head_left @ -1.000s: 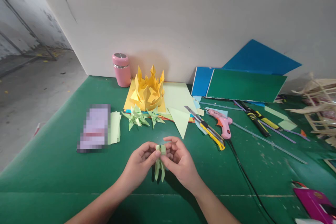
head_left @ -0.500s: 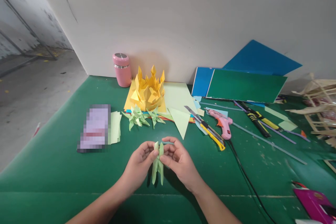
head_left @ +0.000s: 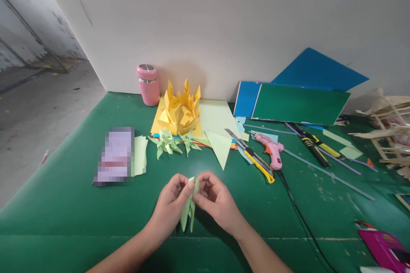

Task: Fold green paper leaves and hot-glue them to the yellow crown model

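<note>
Between my two hands is a folded light-green paper piece [head_left: 185, 215] with long narrow points hanging down. My left hand [head_left: 171, 202] pinches its upper part between thumb and fingers. My right hand [head_left: 216, 200] has its thumb and curled fingers closed on the piece's right side. Fingers cover part of the folds. Beyond my hands lie two folded green paper flowers, a fuller one [head_left: 167, 143] and a smaller one [head_left: 190, 143]. Behind them a yellow folded-paper crown [head_left: 179, 115] stands on a stack of coloured paper.
On the left are a blurred purple rectangular object [head_left: 117, 153] and green paper slips [head_left: 140, 155]. A pink flask [head_left: 149, 85] stands behind. To the right lie a yellow utility knife [head_left: 256, 160], a pink glue gun [head_left: 272, 151] with a black cord, and pliers [head_left: 315, 149].
The green paper piece has tilted, its lower points swinging left. My right hand's raised index finger has curled in toward the piece, and both hands sit slightly lower.
</note>
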Motion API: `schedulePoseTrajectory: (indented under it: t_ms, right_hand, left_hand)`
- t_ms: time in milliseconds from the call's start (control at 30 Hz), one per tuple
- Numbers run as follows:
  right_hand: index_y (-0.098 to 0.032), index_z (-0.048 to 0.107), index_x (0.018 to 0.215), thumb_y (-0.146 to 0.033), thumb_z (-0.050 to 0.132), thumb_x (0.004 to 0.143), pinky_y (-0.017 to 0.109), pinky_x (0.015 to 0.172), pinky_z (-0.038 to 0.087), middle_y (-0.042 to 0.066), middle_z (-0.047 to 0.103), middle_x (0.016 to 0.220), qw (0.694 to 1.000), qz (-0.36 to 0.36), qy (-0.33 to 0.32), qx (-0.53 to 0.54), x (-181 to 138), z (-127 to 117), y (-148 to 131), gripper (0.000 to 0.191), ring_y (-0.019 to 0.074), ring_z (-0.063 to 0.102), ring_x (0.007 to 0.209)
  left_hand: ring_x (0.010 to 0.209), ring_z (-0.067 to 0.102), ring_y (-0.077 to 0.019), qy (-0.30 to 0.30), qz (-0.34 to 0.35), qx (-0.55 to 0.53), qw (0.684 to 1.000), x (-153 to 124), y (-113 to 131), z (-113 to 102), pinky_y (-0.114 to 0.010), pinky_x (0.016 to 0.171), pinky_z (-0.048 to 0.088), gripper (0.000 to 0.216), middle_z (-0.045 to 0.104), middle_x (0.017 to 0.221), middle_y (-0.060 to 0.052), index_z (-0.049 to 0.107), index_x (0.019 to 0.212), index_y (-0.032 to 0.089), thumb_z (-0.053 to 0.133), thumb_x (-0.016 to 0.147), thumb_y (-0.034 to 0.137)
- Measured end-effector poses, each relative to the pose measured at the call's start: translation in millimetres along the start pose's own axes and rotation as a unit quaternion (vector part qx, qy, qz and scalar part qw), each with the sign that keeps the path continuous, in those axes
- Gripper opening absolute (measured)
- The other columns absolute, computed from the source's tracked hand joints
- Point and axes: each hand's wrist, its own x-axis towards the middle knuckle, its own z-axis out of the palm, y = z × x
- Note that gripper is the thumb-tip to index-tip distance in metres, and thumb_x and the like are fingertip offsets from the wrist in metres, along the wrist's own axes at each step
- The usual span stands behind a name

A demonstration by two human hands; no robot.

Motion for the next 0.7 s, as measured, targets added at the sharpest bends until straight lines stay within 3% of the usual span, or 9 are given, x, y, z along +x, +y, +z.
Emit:
schedulePoseTrajectory:
  t_ms: [200, 333, 433, 533, 700]
  right_hand:
    - [-0.021, 0.052, 0.079, -0.046, 0.074, 0.068, 0.021, 0.057, 0.038, -0.005, 0.047, 0.067, 1.000, 0.019, 0.008, 0.014, -0.5, 0.3, 2.0, 0.035, 0.0095, 0.044, 0.061]
    - [-0.019, 0.054, 0.073, -0.049, 0.074, 0.068, 0.022, 0.056, 0.039, -0.006, 0.048, 0.059, 0.999, 0.044, 0.002, 0.001, -0.1, 0.1, -0.9, 0.036, 0.0095, 0.045, 0.056]
    - [-0.019, 0.052, 0.066, -0.050, 0.075, 0.066, 0.023, 0.054, 0.040, -0.006, 0.051, 0.054, 0.998, 0.058, -0.003, -0.007, 0.7, -0.1, -1.8, 0.038, 0.0094, 0.047, 0.052]
    - [-0.019, 0.053, 0.066, -0.049, 0.076, 0.065, 0.023, 0.055, 0.043, -0.005, 0.053, 0.055, 0.998, 0.051, 0.029, 0.016, 2.0, -1.4, -1.1, 0.038, 0.0095, 0.049, 0.052]
    - [-0.018, 0.055, 0.068, -0.046, 0.076, 0.065, 0.022, 0.057, 0.044, -0.005, 0.054, 0.059, 0.996, 0.034, 0.076, 0.032, 2.7, -3.6, -0.9, 0.035, 0.0087, 0.050, 0.053]
  left_hand:
    - [0.063, 0.054, -0.0113, 0.004, 0.015, -0.010, 1.000, 0.2, -0.7, 0.7, -0.021, 0.061, 0.046, 0.032, 0.055, 0.063, 0.005, 0.055, 0.071, 0.020, 0.076, 0.062, 0.042]
    - [0.058, 0.051, -0.0089, 0.020, 0.037, -0.008, 0.999, 0.3, 1.0, 0.7, -0.019, 0.055, 0.045, 0.034, 0.050, 0.062, 0.007, 0.051, 0.071, 0.021, 0.077, 0.059, 0.039]
    - [0.053, 0.050, -0.0088, -0.014, 0.027, -0.012, 0.999, -0.1, 2.0, 0.4, -0.020, 0.050, 0.045, 0.034, 0.049, 0.060, 0.008, 0.050, 0.072, 0.021, 0.073, 0.063, 0.043]
    - [0.054, 0.054, -0.0099, -0.044, 0.017, -0.035, 0.998, -0.1, 3.6, 0.2, -0.022, 0.052, 0.049, 0.036, 0.052, 0.062, 0.007, 0.050, 0.075, 0.020, 0.073, 0.064, 0.046]
    - [0.061, 0.058, -0.0106, -0.038, 0.025, -0.038, 0.998, 1.3, 4.5, -0.8, -0.023, 0.061, 0.051, 0.033, 0.056, 0.065, 0.005, 0.051, 0.070, 0.019, 0.078, 0.060, 0.037]
